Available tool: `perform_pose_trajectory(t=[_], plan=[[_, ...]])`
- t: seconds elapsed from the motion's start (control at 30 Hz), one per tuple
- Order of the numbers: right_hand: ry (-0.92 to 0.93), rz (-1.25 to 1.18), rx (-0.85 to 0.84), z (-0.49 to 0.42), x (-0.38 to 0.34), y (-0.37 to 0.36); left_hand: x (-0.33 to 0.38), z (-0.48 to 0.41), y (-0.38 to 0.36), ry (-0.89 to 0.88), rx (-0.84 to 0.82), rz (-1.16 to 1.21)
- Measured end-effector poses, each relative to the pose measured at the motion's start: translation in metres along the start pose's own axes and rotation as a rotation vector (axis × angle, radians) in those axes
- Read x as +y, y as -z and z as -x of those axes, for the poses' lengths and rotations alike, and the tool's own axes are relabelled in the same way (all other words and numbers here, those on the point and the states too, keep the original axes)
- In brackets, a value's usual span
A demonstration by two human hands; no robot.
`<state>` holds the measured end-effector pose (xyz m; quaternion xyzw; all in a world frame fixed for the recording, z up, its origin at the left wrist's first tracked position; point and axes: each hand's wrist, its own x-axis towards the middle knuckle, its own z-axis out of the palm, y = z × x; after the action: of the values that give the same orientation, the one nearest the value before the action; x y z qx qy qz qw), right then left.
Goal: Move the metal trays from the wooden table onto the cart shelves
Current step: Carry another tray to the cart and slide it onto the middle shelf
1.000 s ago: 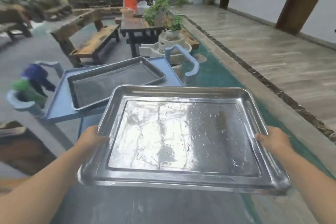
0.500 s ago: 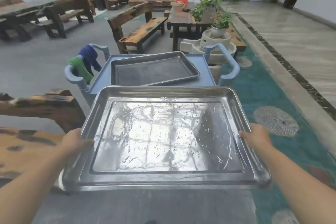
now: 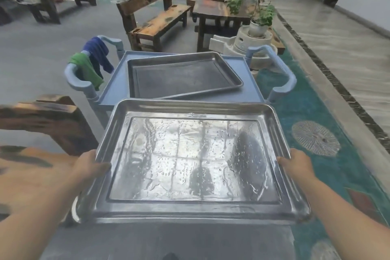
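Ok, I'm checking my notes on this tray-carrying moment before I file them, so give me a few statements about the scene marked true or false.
1. Both hands hold the wet tray by its side rims. True: the left hand and the right hand each grip one side.
2. The cart's top shelf has no tray on it. False: a dark tray already lies there, skewed to the shelf edges.
3. Cloths hang on the cart's right handle. False: the green cloth and the blue cloth hang on the left handle.
4. The held tray has water droplets on it. True.
5. A potted plant stands beyond the cart. True.
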<state>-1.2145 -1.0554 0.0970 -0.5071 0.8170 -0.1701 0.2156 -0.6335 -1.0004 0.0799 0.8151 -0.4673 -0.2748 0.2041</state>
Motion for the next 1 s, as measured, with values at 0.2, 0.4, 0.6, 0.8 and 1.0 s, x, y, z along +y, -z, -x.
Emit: perform_pose_trajectory(t=[0.2,0.4,0.6,0.8,1.0], plan=[[-0.057,0.080,-0.013,0.000,-0.005,-0.035,-0.035,-0.023,-0.016,0.005,-0.049,0.059],[-0.058,0.142,-0.082,-0.006,-0.006,-0.063,-0.079,-0.047,-0.037,0.115,-0.116,0.063],[-0.076,0.150,-0.148,-0.014,-0.011,-0.091,-0.105,-0.068,-0.049,0.159,-0.116,0.015],[-0.095,0.154,-0.193,-0.032,-0.019,-0.114,-0.112,-0.098,-0.054,0.185,-0.170,0.000],[-0.142,0.197,-0.206,-0.067,-0.029,-0.139,-0.102,-0.135,-0.062,0.231,-0.174,-0.025]])
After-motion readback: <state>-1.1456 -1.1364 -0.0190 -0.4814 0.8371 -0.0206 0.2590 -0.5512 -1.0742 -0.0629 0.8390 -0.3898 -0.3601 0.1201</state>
